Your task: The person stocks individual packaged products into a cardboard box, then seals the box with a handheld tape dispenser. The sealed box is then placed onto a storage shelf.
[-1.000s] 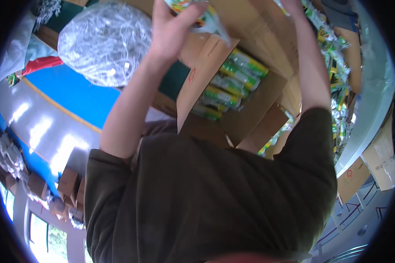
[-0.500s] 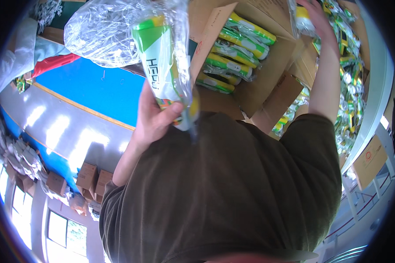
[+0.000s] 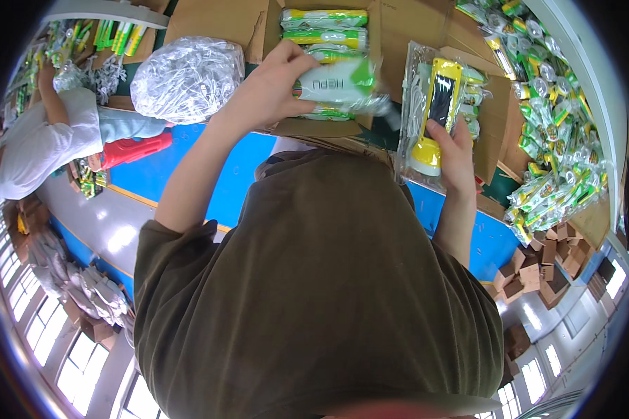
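Note:
My left hand (image 3: 269,87) is closed on a bagged packet (image 3: 342,84) with a white and green face, held sideways over an open carton (image 3: 223,21). Motion blurs the packet's far end. Several similar yellow, green and white packets (image 3: 325,38) lie in rows inside that carton. To the right, my right hand (image 3: 458,157) grips a yellow flashlight (image 3: 440,98) with a black panel, sealed in a clear plastic bag. The flashlight stands nearly upright, thumb across its lower front. Behind it are more packets (image 3: 474,94) in another carton (image 3: 495,133).
A clear bag of white cords (image 3: 189,80) rests left of the carton. Bagged packets (image 3: 555,126) are heaped along the right side. A person in a white top (image 3: 52,143) works at the far left. Brown boxes (image 3: 531,272) stand on the floor at right.
My left hand has moved its packet from near my chest to over the carton. My right hand has come back from the heap on the right, now holding the bagged flashlight.

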